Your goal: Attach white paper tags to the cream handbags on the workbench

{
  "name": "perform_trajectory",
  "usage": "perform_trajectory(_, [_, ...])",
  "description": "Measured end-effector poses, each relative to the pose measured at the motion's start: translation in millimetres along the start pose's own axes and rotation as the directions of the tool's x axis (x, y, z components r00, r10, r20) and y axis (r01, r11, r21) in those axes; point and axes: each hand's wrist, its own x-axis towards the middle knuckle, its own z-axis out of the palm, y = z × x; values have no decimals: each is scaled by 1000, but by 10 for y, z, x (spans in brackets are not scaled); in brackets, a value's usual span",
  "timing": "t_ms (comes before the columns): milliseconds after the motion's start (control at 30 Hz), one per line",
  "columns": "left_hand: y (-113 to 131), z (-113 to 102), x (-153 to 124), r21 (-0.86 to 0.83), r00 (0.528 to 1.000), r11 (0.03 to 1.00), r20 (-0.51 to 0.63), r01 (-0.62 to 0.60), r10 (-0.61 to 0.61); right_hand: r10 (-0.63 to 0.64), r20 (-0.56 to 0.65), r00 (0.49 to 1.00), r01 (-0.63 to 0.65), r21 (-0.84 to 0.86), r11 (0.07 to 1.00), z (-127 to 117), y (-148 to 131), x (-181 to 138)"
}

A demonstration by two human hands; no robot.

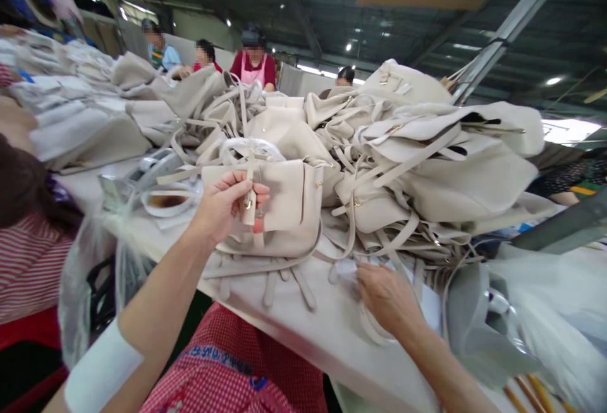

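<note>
My left hand (226, 204) is closed in a pinch on a beige strap tab (249, 201) with a small metal fitting. It holds the tab up in front of a beige handbag (287, 201) that stands upright on the table. A small orange-red patch (258, 226) shows on the strap just below the fingers. My right hand (386, 293) is low over the table, right of the bag, with its fingertips closed on a thin white slip (348, 267). Several loose beige strap pieces (303, 288) lie between the bag and the table's front edge.
Heaps of beige bags (455, 179) rise behind and to the right. At left are a roll of tape (171, 200) and a clear plastic bag (88, 286). A co-worker in a striped top (33, 261) sits close at left; others are across the table (313, 337).
</note>
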Motion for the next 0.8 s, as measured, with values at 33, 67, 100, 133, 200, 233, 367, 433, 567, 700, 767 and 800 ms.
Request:
perform_trajectory(33, [19, -4, -17, -8, 1000, 1000, 8, 18, -18, 59, -33, 998, -56, 84, 995, -73, 25, 66])
perform_trajectory(67, [36, -9, -35, -9, 1000, 1000, 17, 27, -26, 125, -61, 990, -108, 226, 968, -162, 49, 129])
perform_trajectory(100, [52, -15, -56, -6, 999, 1000, 23, 26, -26, 180, -57, 982, -140, 419, 897, -262, 60, 189])
perform_trajectory(133, [68, -19, -80, -1, 999, 1000, 26, 22, -22, 210, -8, 978, -159, 623, 766, -364, 48, 245])
perform_trajectory(200, [106, -18, -131, 15, 999, 1000, 27, 16, -16, 145, 177, 974, -221, 891, 397, -543, -65, 352])
perform_trajectory(233, [130, -13, -156, 20, 999, 1000, 26, 22, -22, 83, 258, 963, -270, 934, 232, -608, -163, 407])
perform_trajectory(367, [261, 15, -238, 17, 998, 998, 15, 62, -63, -24, 352, 936, -353, 933, -67, -665, -686, 665])
perform_trajectory(433, [323, 22, -271, 27, 999, 998, 2, 49, -49, -40, 299, 953, -302, 948, -104, -616, -930, 810])
perform_trajectory(567, [371, 27, -350, 98, 998, 995, -45, -31, 36, -58, 117, 991, -123, 985, -122, -519, -1252, 1043])
perform_trajectory(700, [315, 36, -416, 123, 992, 989, -87, -77, 88, -18, 62, 998, -64, 984, -165, -501, -1391, 1123])
perform_trajectory(767, [269, 45, -432, 119, 992, 991, -98, -68, 80, -1, 68, 998, -67, 977, -200, -510, -1432, 1121])
perform_trajectory(800, [244, 51, -436, 113, 993, 992, -100, -57, 68, 6, 68, 998, -65, 971, -228, -516, -1452, 1118])
